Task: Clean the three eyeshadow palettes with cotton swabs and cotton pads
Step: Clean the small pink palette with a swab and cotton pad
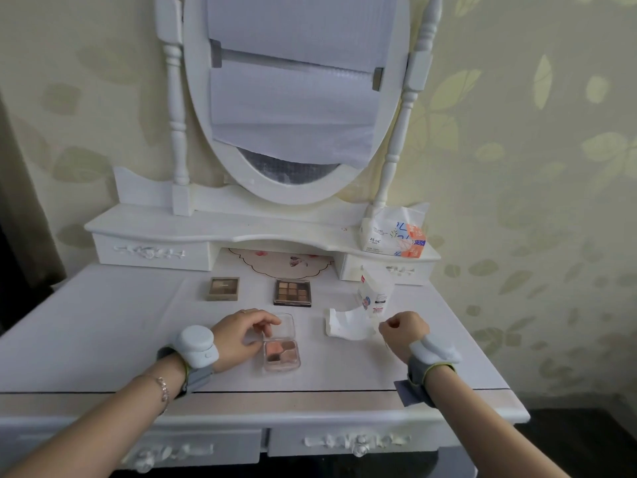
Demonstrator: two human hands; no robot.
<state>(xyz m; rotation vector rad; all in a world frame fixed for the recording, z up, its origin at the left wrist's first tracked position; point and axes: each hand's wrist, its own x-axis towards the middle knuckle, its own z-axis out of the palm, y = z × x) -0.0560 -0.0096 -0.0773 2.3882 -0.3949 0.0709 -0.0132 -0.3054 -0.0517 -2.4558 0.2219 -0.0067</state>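
We see the clear plastic eyeshadow palette with pink and brown pans (281, 353) lying open on the white dressing table (103, 339), just right of our left hand (238, 334), whose fingers pinch its lid. Our right hand (405, 332), well apart, is curled; whether it holds anything we cannot tell.

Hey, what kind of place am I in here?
Most likely a bedroom or dressing corner at home. You sit at a white dressing table with an oval mirror covered by paper, three eyeshadow palettes laid out, and leaf-patterned wallpaper behind.
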